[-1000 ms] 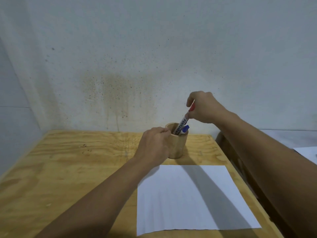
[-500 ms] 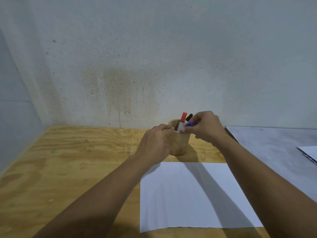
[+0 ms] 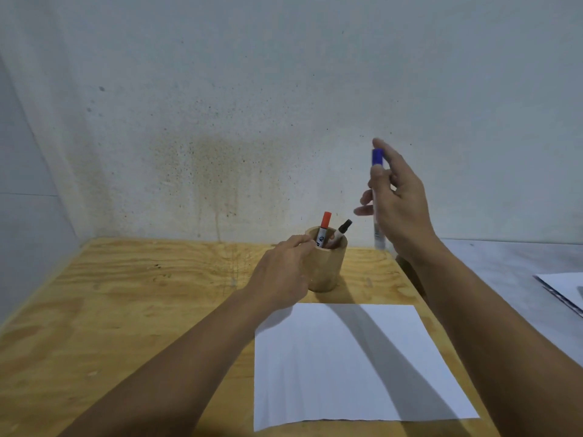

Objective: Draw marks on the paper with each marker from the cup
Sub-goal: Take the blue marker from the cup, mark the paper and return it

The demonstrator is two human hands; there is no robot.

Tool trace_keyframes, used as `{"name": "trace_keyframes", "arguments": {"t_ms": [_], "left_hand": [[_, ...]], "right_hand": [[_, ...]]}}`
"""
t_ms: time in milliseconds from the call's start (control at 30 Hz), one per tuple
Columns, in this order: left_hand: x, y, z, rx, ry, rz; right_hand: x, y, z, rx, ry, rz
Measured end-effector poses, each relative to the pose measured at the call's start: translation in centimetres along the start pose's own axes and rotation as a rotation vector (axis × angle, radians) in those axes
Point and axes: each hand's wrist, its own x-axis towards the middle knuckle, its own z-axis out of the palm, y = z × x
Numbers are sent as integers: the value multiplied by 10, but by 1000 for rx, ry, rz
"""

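White paper (image 3: 347, 367) lies unmarked at the near right of the plywood table (image 3: 126, 294). Beyond it, the left hand (image 3: 280, 272) curls around the wooden cup (image 3: 328, 266), steadying it. The right hand (image 3: 400, 203), half a second ago at the cup's rim, now pinches the blue-capped marker (image 3: 377, 197) aloft; so light a grip could drop it.

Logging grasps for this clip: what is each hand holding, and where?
Right hand holds the blue-capped marker upright by its mid-barrel. Left hand grips the wooden cup at its side.
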Motion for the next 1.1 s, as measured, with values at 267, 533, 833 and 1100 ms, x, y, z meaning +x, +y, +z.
{"name": "trace_keyframes", "arguments": {"t_ms": [267, 533, 833, 1100], "left_hand": [[2, 30, -58, -981, 198, -259], [-9, 12, -80, -1352, 148, -256], [-20, -27, -84, -1109, 401, -530], [-56, -69, -42, -375, 318, -546]], "right_hand": [[-20, -23, 0, 56, -332, 166], [-35, -29, 19, 92, -498, 291], [-50, -16, 36, -110, -454, 113], [-67, 2, 45, 540, -578, 549]]}}
